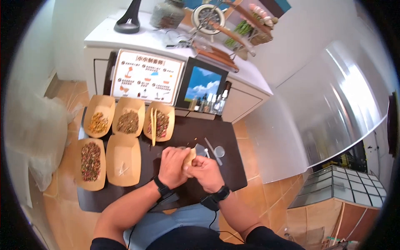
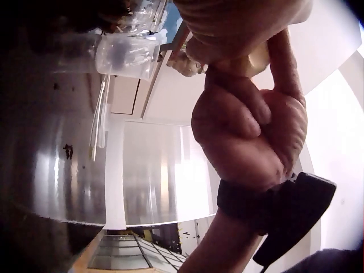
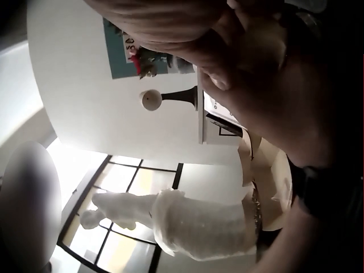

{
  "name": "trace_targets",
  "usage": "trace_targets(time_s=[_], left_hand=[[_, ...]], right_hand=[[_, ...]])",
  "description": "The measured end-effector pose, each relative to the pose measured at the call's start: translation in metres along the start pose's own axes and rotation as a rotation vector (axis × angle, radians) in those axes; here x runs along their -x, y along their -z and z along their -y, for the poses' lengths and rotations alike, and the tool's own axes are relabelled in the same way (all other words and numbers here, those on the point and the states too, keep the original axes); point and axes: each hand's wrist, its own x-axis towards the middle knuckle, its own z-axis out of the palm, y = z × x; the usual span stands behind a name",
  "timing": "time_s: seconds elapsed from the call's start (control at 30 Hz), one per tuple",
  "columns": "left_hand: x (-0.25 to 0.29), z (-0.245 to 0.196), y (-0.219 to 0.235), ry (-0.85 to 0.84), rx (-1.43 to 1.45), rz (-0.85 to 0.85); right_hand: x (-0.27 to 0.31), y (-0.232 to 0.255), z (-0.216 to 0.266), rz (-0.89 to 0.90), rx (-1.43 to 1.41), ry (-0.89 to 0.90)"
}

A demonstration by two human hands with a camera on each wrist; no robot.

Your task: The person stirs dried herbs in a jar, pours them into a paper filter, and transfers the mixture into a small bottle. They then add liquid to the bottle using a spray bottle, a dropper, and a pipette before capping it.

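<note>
Both hands meet over the dark table (image 1: 183,129). The left hand (image 1: 173,165) and right hand (image 1: 205,170) grip a small pale beige thing (image 1: 191,157) between them; fingers cover most of it, so I cannot tell its kind. In the left wrist view the beige thing (image 2: 257,61) shows between the hands, above the right hand's (image 2: 250,125) curled fingers. Just beyond the hands lie a clear plastic piece (image 1: 201,148), a thin translucent stick (image 1: 213,151) and a small clear round cup (image 1: 219,151).
On the left are paper trays with yellow dried flowers (image 1: 98,123), brown bits (image 1: 128,122) and red-green mix (image 1: 91,161). Wooden tongs (image 1: 153,127) lie across another tray. One tray (image 1: 129,146) holds thin white pieces. An instruction board (image 1: 146,77) and small bottles (image 1: 208,104) stand behind.
</note>
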Motion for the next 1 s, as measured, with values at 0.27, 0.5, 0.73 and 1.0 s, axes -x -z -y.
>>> trace_targets(time_s=[0.27, 0.5, 0.73, 1.0], left_hand=[[-0.004, -0.007, 0.005, -0.003, -0.018, 0.011], [0.000, -0.001, 0.001, 0.003, -0.008, 0.046], [-0.002, -0.003, 0.005, -0.013, -0.008, 0.057], [0.001, 0.002, 0.002, -0.060, -0.036, 0.047]], right_hand=[[0.009, -0.007, 0.023, -0.056, 0.132, -0.085], [0.006, 0.005, 0.024, 0.048, 0.104, -0.169], [0.011, -0.009, 0.028, 0.049, 0.073, -0.096], [0.008, -0.002, 0.009, 0.104, 0.200, -0.013]])
